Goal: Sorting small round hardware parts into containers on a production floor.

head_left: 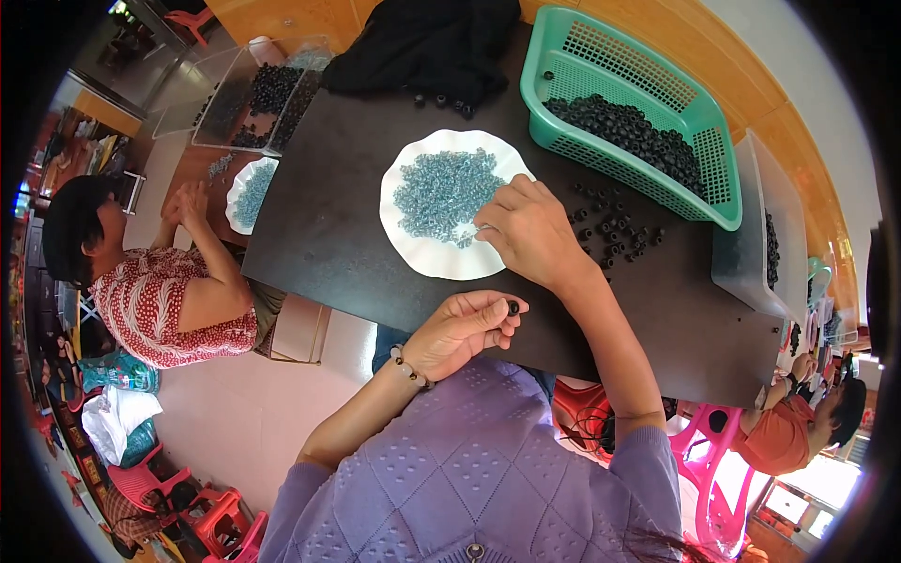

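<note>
My left hand [466, 330] is just off the table's near edge, its thumb and forefinger closed on a small black cylindrical part [513, 308] with a hollow in its end. My right hand [531, 231] reaches over the right side of a white wavy-rimmed plate [404, 249]. Its fingertips are pinched together at the edge of a heap of small clear bluish pieces [446, 192] on the plate. Whatever is between those fingertips is too small to make out. Several loose black parts [615, 225] lie on the dark table [324, 225] to the right of my right hand.
A green perforated basket [723, 192] of black parts stands at the back right, beside a clear plastic bin [751, 253]. Black cloth [422, 47] lies at the back. To the left, a person [169, 300] sits by another plate [235, 211]; another person [784, 427] is far right.
</note>
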Motion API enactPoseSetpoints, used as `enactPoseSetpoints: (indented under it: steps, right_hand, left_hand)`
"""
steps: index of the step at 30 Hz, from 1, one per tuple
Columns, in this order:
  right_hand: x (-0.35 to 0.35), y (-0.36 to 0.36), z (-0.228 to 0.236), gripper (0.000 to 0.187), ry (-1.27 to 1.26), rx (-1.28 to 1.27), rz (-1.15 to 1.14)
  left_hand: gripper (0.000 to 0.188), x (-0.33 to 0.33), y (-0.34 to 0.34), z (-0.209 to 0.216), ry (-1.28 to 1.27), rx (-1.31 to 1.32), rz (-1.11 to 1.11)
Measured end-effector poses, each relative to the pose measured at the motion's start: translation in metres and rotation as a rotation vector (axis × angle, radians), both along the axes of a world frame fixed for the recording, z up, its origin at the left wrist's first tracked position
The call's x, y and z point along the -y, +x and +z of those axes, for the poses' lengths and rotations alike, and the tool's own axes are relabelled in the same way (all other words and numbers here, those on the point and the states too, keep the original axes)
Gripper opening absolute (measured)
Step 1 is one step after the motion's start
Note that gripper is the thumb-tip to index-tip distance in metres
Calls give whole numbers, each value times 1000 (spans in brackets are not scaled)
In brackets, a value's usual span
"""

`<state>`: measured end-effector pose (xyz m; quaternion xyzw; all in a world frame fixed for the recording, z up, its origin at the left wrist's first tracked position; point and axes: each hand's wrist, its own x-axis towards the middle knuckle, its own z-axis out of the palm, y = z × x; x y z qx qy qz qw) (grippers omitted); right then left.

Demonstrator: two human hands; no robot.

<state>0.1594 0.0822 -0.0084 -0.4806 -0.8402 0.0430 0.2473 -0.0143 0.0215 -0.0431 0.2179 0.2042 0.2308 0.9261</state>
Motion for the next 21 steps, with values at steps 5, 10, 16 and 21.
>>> enactPoseSetpoints:
  steps: [5,10,16,21]
  right_hand:
    - [-2,-1,-5,5,1,36,-11]
    - [0,0,-6,3,34,9,-27]
    - [10,13,9,6,-292,-440,-37]
    - [41,28,30,13,-779,-1115,-87]
  left_hand:
    - [28,0,0,2,3,-9,3]
    - [28,1,1,1,-5,-15,4]
    - [28,1,2,3,-32,-25,66]
    - [27,1,3,16,-56,-29,171]
